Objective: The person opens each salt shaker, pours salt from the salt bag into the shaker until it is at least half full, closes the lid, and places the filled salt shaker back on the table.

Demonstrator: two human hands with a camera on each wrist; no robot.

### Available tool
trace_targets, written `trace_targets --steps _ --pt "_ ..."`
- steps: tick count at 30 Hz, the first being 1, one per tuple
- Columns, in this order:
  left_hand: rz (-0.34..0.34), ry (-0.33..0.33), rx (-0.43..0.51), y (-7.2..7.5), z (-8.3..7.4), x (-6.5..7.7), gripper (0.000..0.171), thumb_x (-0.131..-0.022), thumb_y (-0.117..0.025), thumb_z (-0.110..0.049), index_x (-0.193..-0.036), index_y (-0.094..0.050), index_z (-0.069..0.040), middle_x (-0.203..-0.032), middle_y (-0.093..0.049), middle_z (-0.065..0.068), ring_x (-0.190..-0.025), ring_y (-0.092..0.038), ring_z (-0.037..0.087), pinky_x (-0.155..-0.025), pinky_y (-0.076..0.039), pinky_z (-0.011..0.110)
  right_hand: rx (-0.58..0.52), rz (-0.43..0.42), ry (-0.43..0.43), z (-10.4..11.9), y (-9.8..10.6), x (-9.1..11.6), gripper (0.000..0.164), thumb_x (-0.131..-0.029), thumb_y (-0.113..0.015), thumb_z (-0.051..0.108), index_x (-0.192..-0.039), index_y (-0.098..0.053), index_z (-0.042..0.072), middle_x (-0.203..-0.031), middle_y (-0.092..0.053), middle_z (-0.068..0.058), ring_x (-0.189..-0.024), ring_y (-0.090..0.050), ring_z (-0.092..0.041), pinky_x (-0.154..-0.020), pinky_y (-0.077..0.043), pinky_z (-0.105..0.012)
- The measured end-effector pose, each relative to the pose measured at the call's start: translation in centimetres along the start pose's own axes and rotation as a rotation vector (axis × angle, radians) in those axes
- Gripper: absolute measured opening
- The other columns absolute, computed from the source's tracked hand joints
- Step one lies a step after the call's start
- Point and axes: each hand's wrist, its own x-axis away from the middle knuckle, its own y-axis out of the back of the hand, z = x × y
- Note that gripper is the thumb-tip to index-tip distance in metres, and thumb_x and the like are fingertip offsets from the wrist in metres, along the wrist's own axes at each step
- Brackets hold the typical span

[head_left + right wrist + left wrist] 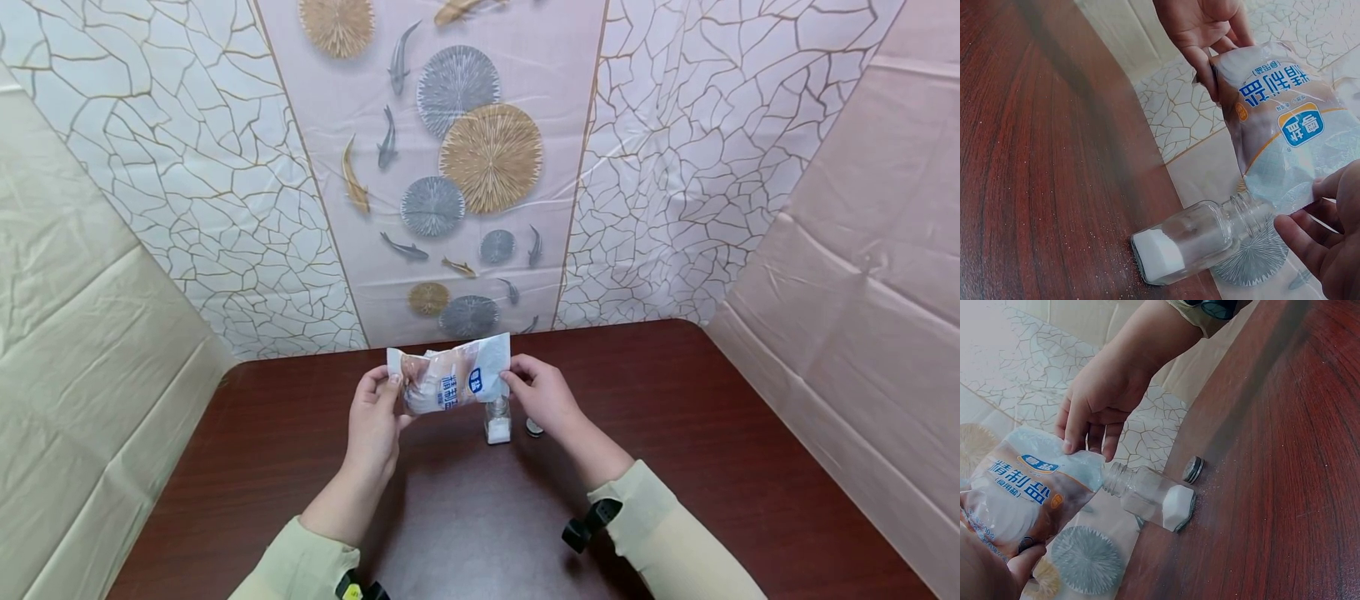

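A plastic bag of salt [442, 379] with blue lettering is held tilted over the table, its pale corner at the mouth of a glass jar [1147, 495]. My left hand [375, 417] grips the bag's far end, thumb on the front. My right hand [546, 392] pinches the corner beside the jar's neck, as the right wrist view shows. White salt [1159, 253] fills the lower part of the jar, which stands upright and uncapped. The dark-rimmed lid [1193, 469] lies on the table to the right of the jar, close below my right hand.
Scattered white grains lie on the dark red wooden table [480, 517] around the jar. Patterned cloth [465, 167] hangs behind the table, and plain beige cloth [847, 275] flanks it on both sides. Each sleeve carries a black wrist device [592, 527].
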Motion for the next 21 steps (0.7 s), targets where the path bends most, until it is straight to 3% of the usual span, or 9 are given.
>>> trace_targets --steps 12,21 --pt "0.003 -0.004 0.022 -0.02 0.02 0.11 0.014 -0.105 -0.047 -0.016 -0.119 -0.050 -0.013 -0.113 -0.063 0.003 -0.099 -0.060 0.017 -0.069 -0.055 0.033 -0.006 -0.001 0.007 0.10 -0.03 0.03 0.011 -0.097 -0.064 0.012 -0.105 -0.068 0.007 -0.094 -0.069 -0.009 -0.084 -0.068 -0.034 -0.068 -0.056 -0.032" --pt "0.009 -0.018 0.053 -0.02 -0.02 0.13 0.013 -0.105 -0.045 -0.013 -0.117 -0.050 -0.012 -0.111 -0.064 0.002 -0.099 -0.060 0.016 -0.068 -0.055 0.032 0.008 -0.013 0.042 -0.05 -0.19 -0.12 0.008 -0.096 -0.065 0.009 -0.103 -0.068 0.006 -0.091 -0.069 -0.007 -0.072 -0.064 -0.015 -0.065 -0.055 -0.030"
